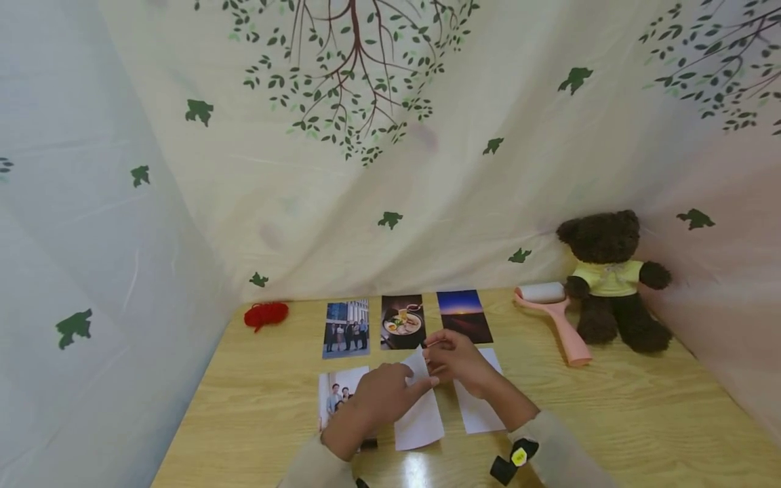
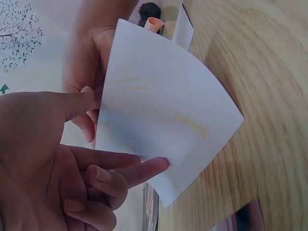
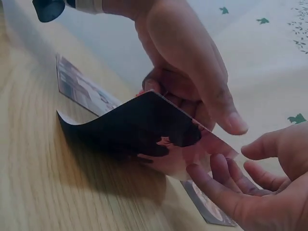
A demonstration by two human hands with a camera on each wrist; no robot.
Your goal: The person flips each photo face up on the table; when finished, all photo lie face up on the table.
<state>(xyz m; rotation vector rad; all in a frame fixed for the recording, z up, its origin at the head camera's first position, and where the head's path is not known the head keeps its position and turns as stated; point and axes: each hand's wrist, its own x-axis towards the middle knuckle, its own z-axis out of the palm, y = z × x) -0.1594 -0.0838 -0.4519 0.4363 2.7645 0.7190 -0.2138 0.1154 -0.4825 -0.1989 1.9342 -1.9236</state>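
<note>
A photo card (image 1: 421,417) with a plain white back stands tilted up off the table between the two hands. In the left wrist view its back (image 2: 159,91) carries faint yellow lettering; the right wrist view shows its dark glossy face (image 3: 130,122). My left hand (image 1: 384,396) holds it by the side, fingertips on the white back and thumb by the edge. At the upper corner, my right hand (image 1: 464,362) has its fingers against the glossy side, thumb tip right at the corner. A white-backed card (image 1: 478,403) lies beside it, partly beneath the right forearm.
Behind lie photos of a group (image 1: 346,329), a noodle bowl (image 1: 403,322) and a sunset (image 1: 465,316). A family photo (image 1: 329,386) is partly under the left arm. Red yarn (image 1: 266,314) sits back left; a pink-handled lint roller (image 1: 561,322) and brown teddy bear (image 1: 610,285) back right.
</note>
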